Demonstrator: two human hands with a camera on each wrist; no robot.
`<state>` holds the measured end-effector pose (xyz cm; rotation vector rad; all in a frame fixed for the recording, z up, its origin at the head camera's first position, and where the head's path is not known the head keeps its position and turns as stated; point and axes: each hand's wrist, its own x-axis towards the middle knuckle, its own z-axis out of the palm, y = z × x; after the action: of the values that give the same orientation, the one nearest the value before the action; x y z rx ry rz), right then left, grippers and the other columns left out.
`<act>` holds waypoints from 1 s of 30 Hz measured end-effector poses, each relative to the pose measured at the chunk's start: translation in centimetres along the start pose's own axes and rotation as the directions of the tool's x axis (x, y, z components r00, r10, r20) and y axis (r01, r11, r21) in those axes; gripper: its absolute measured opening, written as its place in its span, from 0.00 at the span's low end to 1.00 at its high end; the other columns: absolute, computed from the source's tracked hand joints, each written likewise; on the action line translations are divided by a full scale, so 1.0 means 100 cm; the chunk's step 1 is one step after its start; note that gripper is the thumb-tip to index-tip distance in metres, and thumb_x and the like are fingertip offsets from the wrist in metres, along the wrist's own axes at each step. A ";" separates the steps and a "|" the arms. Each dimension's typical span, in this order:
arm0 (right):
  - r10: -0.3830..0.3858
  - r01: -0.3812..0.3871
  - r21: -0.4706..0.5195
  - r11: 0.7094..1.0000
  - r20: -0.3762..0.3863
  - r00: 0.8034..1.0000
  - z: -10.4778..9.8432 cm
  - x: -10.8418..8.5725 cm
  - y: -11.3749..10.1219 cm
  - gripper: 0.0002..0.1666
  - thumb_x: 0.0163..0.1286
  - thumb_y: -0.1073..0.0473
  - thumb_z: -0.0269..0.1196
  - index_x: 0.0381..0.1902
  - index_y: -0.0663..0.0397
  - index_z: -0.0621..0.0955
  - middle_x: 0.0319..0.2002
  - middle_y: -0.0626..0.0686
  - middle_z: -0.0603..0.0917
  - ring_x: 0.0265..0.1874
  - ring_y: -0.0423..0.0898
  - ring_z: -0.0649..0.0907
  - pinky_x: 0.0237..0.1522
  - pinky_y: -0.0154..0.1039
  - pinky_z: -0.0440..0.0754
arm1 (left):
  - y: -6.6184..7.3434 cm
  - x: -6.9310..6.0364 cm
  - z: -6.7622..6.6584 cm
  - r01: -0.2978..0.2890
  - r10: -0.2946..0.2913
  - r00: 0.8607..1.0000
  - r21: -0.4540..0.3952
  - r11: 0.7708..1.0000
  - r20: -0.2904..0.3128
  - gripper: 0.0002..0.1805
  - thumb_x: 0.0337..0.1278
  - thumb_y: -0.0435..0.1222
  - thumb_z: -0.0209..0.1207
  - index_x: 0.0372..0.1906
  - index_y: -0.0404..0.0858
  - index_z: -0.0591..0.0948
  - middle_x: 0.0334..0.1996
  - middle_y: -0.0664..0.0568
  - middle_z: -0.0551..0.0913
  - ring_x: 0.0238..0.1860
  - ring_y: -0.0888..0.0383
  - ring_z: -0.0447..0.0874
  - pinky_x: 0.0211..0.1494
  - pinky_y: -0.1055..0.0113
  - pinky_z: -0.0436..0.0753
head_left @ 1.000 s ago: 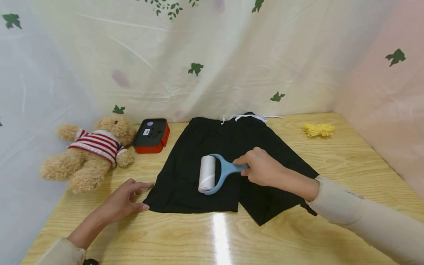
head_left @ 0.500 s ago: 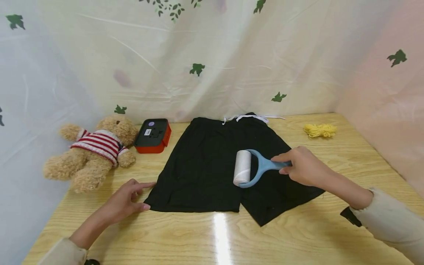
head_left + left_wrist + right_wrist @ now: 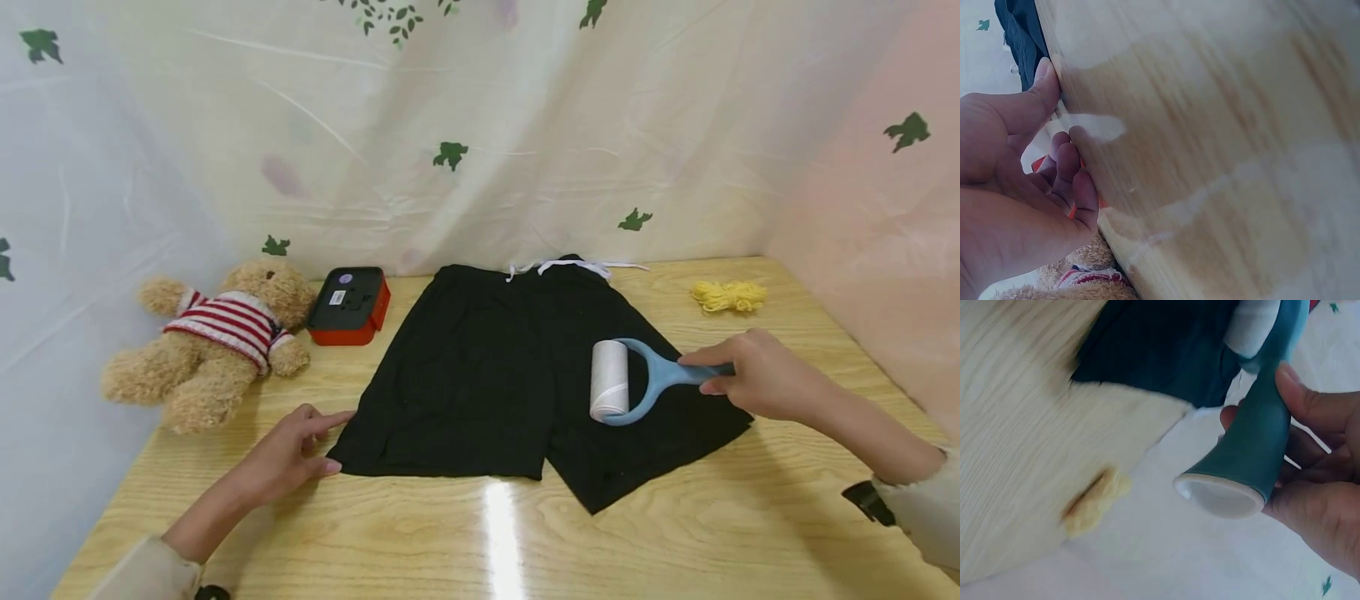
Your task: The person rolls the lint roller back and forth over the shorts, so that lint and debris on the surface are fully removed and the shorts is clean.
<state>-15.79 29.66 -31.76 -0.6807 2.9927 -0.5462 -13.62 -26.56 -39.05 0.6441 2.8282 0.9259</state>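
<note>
Black shorts (image 3: 465, 375) with a white drawstring (image 3: 577, 266) lie spread on the wooden table. My right hand (image 3: 776, 379) grips the handle of a blue lint roller (image 3: 660, 375), whose white roll (image 3: 609, 379) sits over the right leg of the shorts. The right wrist view shows the handle (image 3: 1247, 437) between thumb and fingers. At the lower left corner of the shorts, my left hand (image 3: 281, 458) touches the cloth with thumb and outstretched index finger. In the left wrist view its thumb (image 3: 1045, 81) lies at the dark hem, and the other fingers are bent.
A teddy bear (image 3: 217, 333) in a striped sweater lies at the left, beside a red and black box (image 3: 348, 307). A yellow bundle of cord (image 3: 727, 296) lies at the back right. Patterned curtain (image 3: 480, 200) surrounds the table (image 3: 420, 533) behind and at the sides.
My right hand has carried the lint roller rightward across the shorts, from the left leg to the right leg. My left hand has stayed at the lower left corner.
</note>
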 end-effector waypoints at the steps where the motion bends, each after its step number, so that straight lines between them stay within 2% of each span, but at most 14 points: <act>1: -0.004 0.004 -0.007 1.000 -0.002 1.000 -0.002 -0.002 0.004 0.22 0.50 0.73 0.71 0.47 0.63 0.85 0.33 0.53 0.87 0.11 0.34 0.61 0.16 0.31 0.62 | 0.000 0.000 0.000 0.001 -0.001 1.000 -0.003 1.000 0.000 0.34 0.43 0.29 0.72 0.61 0.33 0.77 0.30 0.51 0.66 0.30 0.59 0.59 0.32 0.68 0.63; 4: -0.021 0.021 -0.033 0.999 -0.009 1.000 -0.007 -0.009 0.018 0.23 0.48 0.72 0.72 0.46 0.61 0.86 0.35 0.56 0.87 0.11 0.33 0.59 0.16 0.31 0.62 | 0.001 -0.001 0.000 -0.001 0.001 1.000 -0.005 1.000 0.000 0.33 0.43 0.29 0.71 0.61 0.33 0.77 0.30 0.51 0.66 0.30 0.59 0.59 0.32 0.68 0.63; 6: -0.007 0.006 -0.046 0.999 -0.011 1.000 -0.011 -0.013 0.029 0.23 0.48 0.72 0.73 0.46 0.61 0.86 0.35 0.56 0.87 0.11 0.34 0.58 0.16 0.31 0.61 | 0.002 -0.001 -0.001 0.000 0.000 1.000 -0.006 1.000 -0.001 0.33 0.43 0.29 0.71 0.61 0.33 0.77 0.29 0.51 0.65 0.30 0.60 0.58 0.31 0.69 0.63; 12: 0.096 -0.096 -0.078 0.992 -0.010 0.995 -0.020 -0.026 0.059 0.24 0.47 0.71 0.73 0.46 0.64 0.86 0.28 0.49 0.85 0.11 0.36 0.59 0.16 0.32 0.61 | 0.002 -0.001 -0.001 -0.004 0.004 1.000 -0.014 1.000 0.004 0.34 0.44 0.29 0.71 0.62 0.33 0.77 0.28 0.52 0.62 0.29 0.61 0.57 0.30 0.69 0.62; 16: 0.145 -0.145 -0.138 0.980 -0.009 0.989 -0.025 -0.033 0.073 0.24 0.48 0.71 0.72 0.47 0.65 0.85 0.30 0.53 0.86 0.13 0.37 0.61 0.17 0.33 0.62 | 0.001 -0.001 -0.001 0.003 -0.003 1.000 -0.015 1.000 0.012 0.34 0.44 0.30 0.71 0.62 0.34 0.77 0.29 0.52 0.62 0.29 0.60 0.57 0.30 0.68 0.62; 23: 0.188 -0.191 -0.211 0.959 -0.032 0.982 -0.030 -0.042 0.088 0.23 0.48 0.70 0.73 0.46 0.69 0.84 0.31 0.60 0.86 0.15 0.40 0.64 0.19 0.34 0.61 | 0.001 -0.001 -0.001 0.025 -0.025 0.999 -0.013 1.000 0.021 0.34 0.44 0.31 0.71 0.62 0.34 0.76 0.29 0.51 0.63 0.30 0.59 0.57 0.31 0.68 0.62; 30: 0.190 -0.195 -0.219 0.956 -0.042 0.981 -0.030 -0.044 0.089 0.23 0.48 0.71 0.72 0.45 0.70 0.84 0.31 0.63 0.86 0.15 0.41 0.65 0.19 0.34 0.61 | 0.002 -0.001 -0.002 0.015 -0.014 1.000 -0.025 1.000 0.023 0.34 0.45 0.30 0.71 0.62 0.34 0.76 0.30 0.51 0.64 0.30 0.59 0.58 0.31 0.68 0.63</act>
<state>-15.78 40.00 -32.24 -0.3849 3.1211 -0.2110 -13.53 -26.52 -38.79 0.6262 2.7924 0.9440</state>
